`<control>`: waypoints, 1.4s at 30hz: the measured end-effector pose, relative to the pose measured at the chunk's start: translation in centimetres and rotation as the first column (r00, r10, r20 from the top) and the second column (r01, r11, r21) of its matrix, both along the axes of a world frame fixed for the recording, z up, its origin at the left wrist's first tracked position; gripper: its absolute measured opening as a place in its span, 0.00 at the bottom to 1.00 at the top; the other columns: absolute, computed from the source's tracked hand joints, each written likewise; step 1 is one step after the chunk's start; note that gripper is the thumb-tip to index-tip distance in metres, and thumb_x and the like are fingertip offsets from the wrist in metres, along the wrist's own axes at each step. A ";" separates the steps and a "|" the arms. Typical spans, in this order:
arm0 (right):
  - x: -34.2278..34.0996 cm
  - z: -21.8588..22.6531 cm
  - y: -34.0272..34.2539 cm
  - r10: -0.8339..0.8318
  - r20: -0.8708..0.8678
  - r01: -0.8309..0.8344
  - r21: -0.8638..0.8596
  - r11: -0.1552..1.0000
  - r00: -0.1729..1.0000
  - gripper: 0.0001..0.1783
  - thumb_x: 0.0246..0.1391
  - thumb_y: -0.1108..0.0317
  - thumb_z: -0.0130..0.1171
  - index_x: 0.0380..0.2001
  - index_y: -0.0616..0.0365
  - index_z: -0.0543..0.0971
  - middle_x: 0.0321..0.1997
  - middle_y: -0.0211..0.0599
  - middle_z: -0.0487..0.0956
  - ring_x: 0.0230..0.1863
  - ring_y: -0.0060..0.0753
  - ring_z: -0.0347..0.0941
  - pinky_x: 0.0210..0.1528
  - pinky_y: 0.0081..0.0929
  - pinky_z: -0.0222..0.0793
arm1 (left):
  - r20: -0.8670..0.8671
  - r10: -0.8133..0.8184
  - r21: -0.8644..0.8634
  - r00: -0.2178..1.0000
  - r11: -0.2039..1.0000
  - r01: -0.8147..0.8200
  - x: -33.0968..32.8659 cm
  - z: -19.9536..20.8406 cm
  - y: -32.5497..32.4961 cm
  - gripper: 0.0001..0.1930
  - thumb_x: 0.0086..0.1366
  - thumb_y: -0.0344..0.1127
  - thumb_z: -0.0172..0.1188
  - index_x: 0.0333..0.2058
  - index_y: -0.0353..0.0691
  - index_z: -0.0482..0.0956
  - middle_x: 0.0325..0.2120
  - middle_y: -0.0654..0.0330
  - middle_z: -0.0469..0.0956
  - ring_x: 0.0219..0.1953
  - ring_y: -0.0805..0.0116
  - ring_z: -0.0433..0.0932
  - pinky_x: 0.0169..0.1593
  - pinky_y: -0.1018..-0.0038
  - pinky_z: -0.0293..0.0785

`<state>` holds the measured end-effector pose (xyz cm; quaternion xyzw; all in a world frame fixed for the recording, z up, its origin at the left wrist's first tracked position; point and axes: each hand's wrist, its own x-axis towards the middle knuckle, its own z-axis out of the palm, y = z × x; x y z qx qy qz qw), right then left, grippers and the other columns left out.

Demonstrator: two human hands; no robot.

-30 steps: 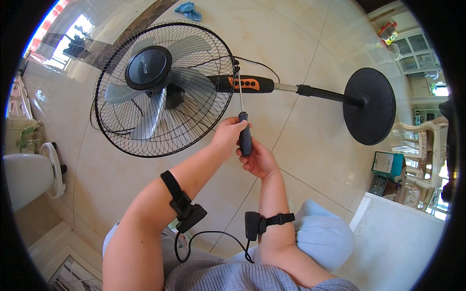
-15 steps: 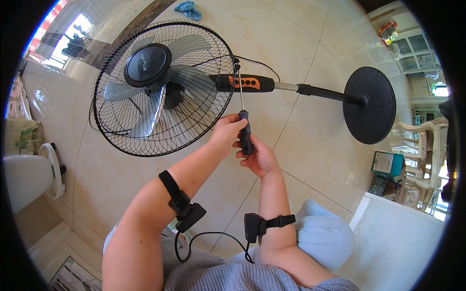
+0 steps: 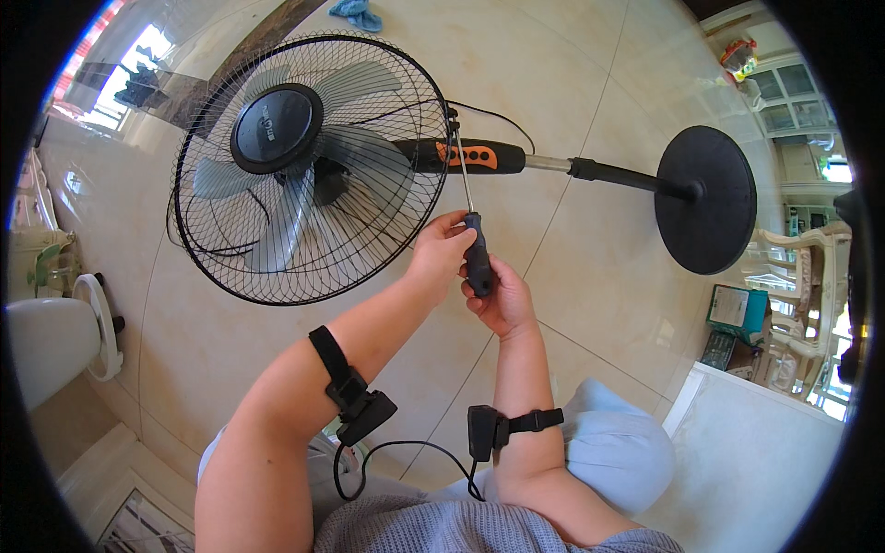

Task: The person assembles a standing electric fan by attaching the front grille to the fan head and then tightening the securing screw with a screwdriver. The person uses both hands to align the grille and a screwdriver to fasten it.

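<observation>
A pedestal fan [image 3: 387, 157] lies on the tiled floor, its wire cage to the left and its round black base [image 3: 706, 200] to the right. Both my hands are on a screwdriver [image 3: 477, 253] with a dark handle and a long metal shaft. My left hand [image 3: 442, 249] pinches the handle near the shaft. Lower down, my right hand [image 3: 502, 297] has its fingers round the handle's end. The shaft points away from me, and its tip meets a small black clip [image 3: 453, 120] on the cage's right rim. The orange button panel [image 3: 467, 156] lies just behind the shaft.
A blue cloth [image 3: 357, 14] lies on the floor beyond the cage. A white rounded object [image 3: 55, 336] stands at the far left. On the right are a green box [image 3: 739, 311] and pale carved chairs [image 3: 797, 276]. A thin black cable [image 3: 502, 120] curves behind the fan's neck.
Both hands and the screwdriver handle have shifted slightly right. The shaft leans a little more, with its tip still at the rim clip. The fan's blades and hub have turned or shifted slightly.
</observation>
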<state>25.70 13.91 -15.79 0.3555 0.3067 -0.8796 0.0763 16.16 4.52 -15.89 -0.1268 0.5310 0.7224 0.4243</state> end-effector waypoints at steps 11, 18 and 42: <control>-0.1 0.1 -0.5 0.010 0.036 -0.007 -0.068 0.998 0.999 0.14 0.54 0.59 0.50 0.40 0.53 0.68 0.30 0.30 0.72 0.26 0.23 0.68 0.20 0.20 0.64 | 0.017 -0.028 -0.044 0.999 0.999 0.028 0.3 0.0 0.0 0.19 0.57 0.32 0.56 0.46 0.33 0.65 0.38 0.59 0.75 0.33 0.73 0.70 0.37 0.79 0.67; -0.1 -0.9 -0.6 -0.011 -0.029 0.014 0.086 0.996 1.000 0.15 0.54 0.55 0.49 0.39 0.51 0.69 0.31 0.30 0.73 0.26 0.24 0.68 0.21 0.19 0.63 | -0.020 -0.048 -0.055 0.999 0.997 0.047 0.3 0.0 0.3 0.18 0.58 0.31 0.54 0.46 0.34 0.66 0.39 0.59 0.74 0.34 0.73 0.70 0.39 0.80 0.66; -0.2 0.0 0.2 0.035 0.071 -0.029 -0.085 0.996 0.997 0.16 0.54 0.58 0.50 0.41 0.57 0.70 0.36 0.35 0.76 0.33 0.27 0.73 0.25 0.20 0.71 | 0.039 -0.022 0.022 0.999 1.000 0.022 0.3 -0.8 0.0 0.19 0.59 0.31 0.53 0.49 0.37 0.66 0.37 0.61 0.75 0.36 0.76 0.71 0.37 0.80 0.68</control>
